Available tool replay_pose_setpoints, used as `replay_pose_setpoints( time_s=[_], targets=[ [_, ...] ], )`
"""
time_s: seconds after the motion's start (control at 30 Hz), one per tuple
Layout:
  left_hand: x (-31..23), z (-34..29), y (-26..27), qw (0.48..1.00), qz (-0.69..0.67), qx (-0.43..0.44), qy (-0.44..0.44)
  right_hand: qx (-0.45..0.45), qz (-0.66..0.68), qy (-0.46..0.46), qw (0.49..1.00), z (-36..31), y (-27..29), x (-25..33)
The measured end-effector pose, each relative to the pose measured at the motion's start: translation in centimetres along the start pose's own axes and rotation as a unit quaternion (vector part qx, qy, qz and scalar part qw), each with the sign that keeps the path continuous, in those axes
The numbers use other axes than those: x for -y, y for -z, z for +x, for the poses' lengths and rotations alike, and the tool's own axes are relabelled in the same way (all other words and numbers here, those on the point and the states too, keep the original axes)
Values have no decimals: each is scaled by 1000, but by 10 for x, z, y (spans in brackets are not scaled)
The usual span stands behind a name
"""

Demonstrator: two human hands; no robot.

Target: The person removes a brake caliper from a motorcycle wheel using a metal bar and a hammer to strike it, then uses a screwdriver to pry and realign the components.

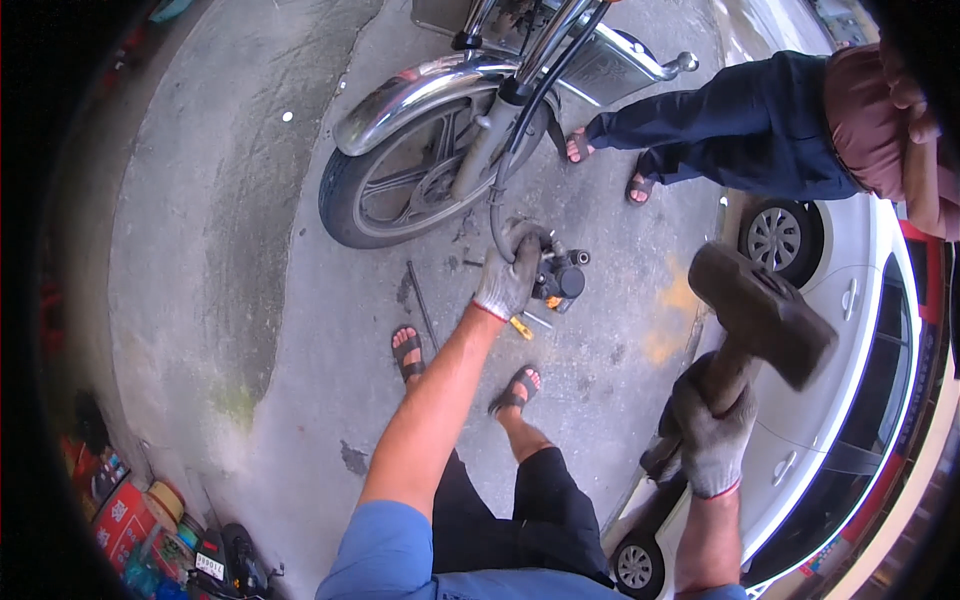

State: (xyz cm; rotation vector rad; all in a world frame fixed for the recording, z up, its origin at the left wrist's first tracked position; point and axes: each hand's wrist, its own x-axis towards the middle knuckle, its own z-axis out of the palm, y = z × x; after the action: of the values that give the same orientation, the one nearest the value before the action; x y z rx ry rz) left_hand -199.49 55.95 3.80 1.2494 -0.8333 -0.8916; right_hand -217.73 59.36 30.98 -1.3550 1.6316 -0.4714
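Observation:
My right hand [712,425], in a grey-white work glove, is wrapped round the handle of a heavy club hammer [760,312] raised at the right. Lower and to the left, my gloved left hand [508,278] is closed on a dark metal part [528,238] whose exact kind I cannot make out. A black hose [497,212] runs down from the motorcycle [440,150] to this hand. Just right of it sits a dark mechanical assembly [568,280] with a round black cap and an orange bit. A yellow-handled tool [521,328] lies below on the concrete.
A long dark rod [421,300] lies on the ground near my left foot. Another person [740,125] in dark trousers stands at the upper right. A white car [810,430] is parked along the right. Red boxes [125,515] and other goods stand at the lower left.

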Motion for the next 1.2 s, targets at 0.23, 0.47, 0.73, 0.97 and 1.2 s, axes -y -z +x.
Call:
replay_pose_setpoints(
  time_s=[0.23,0.47,0.73,0.97,1.2],
  targets=[
    [13,-6,11,998,50,-29,-32,89,-65,-95,989,26,-47,-57],
    [18,1,11,999,-37,-14,12,0,3,-13,1000,0,-27,29],
    [22,-9,9,998,40,-15,-36,81,-87,-91,989,30,-54,-36],
    [10,7,1,1000,-8,-20,-14,-27,-47,60,997,16,-47,-46],
    [9,-6,13,996,-31,9,87,46,-58,-73,995,21,-43,-1]
  ],
)
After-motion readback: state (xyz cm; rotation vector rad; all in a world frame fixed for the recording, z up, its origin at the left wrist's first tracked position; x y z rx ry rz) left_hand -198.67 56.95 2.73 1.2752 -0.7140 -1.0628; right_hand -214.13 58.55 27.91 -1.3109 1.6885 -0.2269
